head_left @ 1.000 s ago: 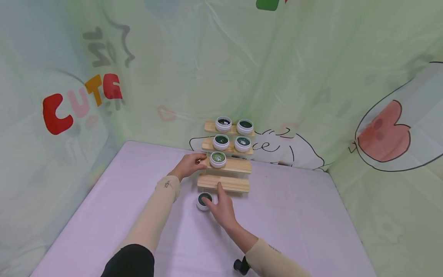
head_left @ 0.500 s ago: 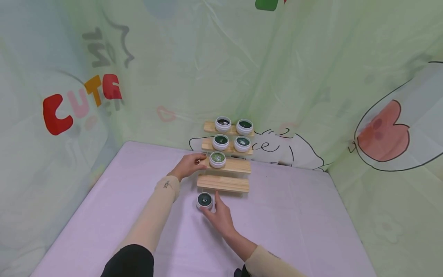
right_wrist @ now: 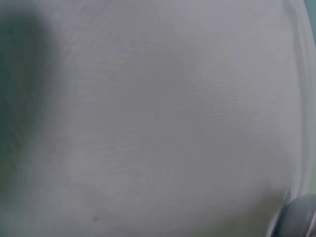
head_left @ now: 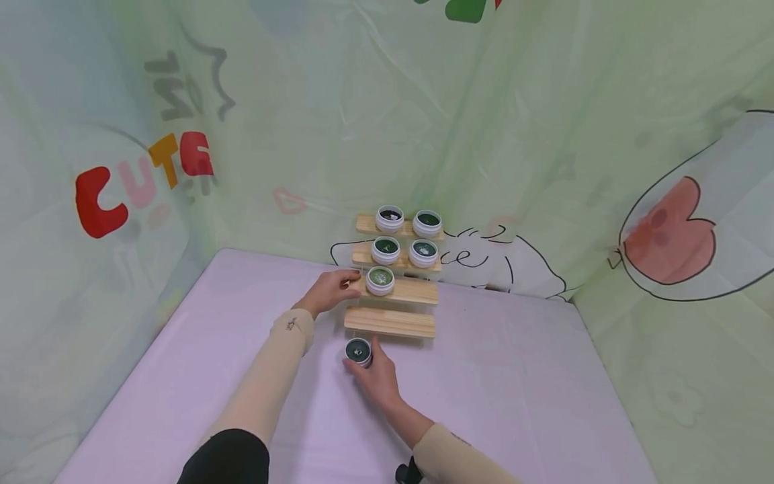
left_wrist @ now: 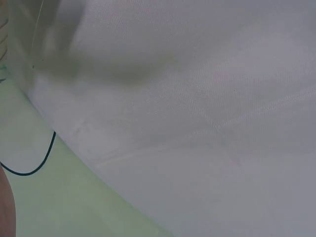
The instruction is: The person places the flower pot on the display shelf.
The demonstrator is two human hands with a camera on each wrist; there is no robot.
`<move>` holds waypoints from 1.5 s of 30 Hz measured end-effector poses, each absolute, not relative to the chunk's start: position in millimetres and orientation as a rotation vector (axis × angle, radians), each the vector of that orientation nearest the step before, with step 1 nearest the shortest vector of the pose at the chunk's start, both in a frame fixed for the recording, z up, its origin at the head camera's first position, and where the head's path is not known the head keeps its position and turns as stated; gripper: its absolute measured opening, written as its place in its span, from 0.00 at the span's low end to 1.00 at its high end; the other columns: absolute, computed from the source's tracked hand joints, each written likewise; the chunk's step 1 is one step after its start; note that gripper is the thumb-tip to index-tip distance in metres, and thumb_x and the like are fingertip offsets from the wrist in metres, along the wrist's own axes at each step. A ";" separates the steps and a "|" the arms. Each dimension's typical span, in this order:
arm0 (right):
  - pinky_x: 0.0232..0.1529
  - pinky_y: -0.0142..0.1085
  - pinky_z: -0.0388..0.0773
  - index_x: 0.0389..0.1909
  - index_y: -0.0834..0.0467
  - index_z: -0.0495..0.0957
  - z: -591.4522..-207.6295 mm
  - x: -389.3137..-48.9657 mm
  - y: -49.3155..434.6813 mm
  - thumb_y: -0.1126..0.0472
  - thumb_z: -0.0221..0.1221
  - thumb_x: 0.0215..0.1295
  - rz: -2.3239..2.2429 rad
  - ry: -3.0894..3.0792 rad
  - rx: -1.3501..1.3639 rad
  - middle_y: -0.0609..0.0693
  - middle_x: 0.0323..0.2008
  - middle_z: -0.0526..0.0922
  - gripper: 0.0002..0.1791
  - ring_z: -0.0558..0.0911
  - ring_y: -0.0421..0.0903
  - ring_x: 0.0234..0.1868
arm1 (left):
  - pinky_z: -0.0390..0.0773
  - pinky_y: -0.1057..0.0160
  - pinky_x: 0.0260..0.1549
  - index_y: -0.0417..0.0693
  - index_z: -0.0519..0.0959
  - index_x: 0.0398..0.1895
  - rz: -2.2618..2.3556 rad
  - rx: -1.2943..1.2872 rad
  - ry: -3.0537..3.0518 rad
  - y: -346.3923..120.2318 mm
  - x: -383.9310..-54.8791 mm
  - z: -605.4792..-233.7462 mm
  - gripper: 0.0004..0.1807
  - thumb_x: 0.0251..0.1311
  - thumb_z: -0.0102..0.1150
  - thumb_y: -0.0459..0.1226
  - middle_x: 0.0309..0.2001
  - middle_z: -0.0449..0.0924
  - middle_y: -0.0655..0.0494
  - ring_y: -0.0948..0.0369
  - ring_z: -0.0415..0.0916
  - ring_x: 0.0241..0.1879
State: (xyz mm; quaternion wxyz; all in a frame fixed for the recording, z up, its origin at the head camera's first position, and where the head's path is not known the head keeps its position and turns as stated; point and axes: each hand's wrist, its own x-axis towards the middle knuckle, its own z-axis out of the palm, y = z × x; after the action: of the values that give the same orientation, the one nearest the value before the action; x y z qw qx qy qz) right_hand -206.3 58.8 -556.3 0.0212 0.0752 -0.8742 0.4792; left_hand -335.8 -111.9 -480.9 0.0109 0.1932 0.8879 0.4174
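A tiered display stand with pale wooden shelves (head_left: 390,323) rises at the far side of the table. My left hand (head_left: 325,293) grips the left end of its second shelf from the bottom, beside a white round jar (head_left: 380,281) with light green contents. On the cloth in front of the lowest shelf sits another white round jar (head_left: 358,350) with dark green contents. My right hand (head_left: 379,380) holds this jar, thumb at its near side and fingers at its right. Both wrist views show mostly cloth and hide what the fingers do.
Two white jars (head_left: 427,224) stand on the top shelf and two more jars (head_left: 385,249) on the shelf below. The lowest shelf carries none. A printed curtain (head_left: 338,128) hangs close behind the stand. Lilac cloth (head_left: 514,390) covers the table.
My right hand has drawn back from over the front jar and lowered, then closed round its near and right sides. The left hand keeps its place on the stand.
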 end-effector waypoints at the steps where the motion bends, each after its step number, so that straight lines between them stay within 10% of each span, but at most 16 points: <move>1: 0.63 0.53 0.73 0.66 0.76 0.61 -556.7 -206.6 58.7 0.54 0.71 0.56 1.489 -2.708 0.229 0.72 0.59 0.73 0.46 0.74 0.63 0.61 | 0.75 0.59 0.61 0.34 0.75 0.60 1.301 0.602 2.773 -111.7 -336.6 -481.7 0.27 0.59 0.68 0.37 0.61 0.74 0.41 0.49 0.71 0.63; 45: 0.63 0.47 0.73 0.68 0.72 0.62 -515.6 -200.1 102.1 0.60 0.68 0.61 1.479 -2.714 0.211 0.68 0.65 0.68 0.40 0.72 0.59 0.64 | 0.75 0.59 0.61 0.36 0.75 0.62 1.241 0.548 2.783 -110.1 -336.8 -481.2 0.28 0.59 0.68 0.38 0.63 0.73 0.43 0.50 0.71 0.63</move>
State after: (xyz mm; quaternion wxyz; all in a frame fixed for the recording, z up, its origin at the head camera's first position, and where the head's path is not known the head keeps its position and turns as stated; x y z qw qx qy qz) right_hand -200.1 102.1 -515.6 0.0217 0.0682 -0.8758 0.4774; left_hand -336.8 -110.1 -481.2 0.0226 0.1771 0.8987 0.4007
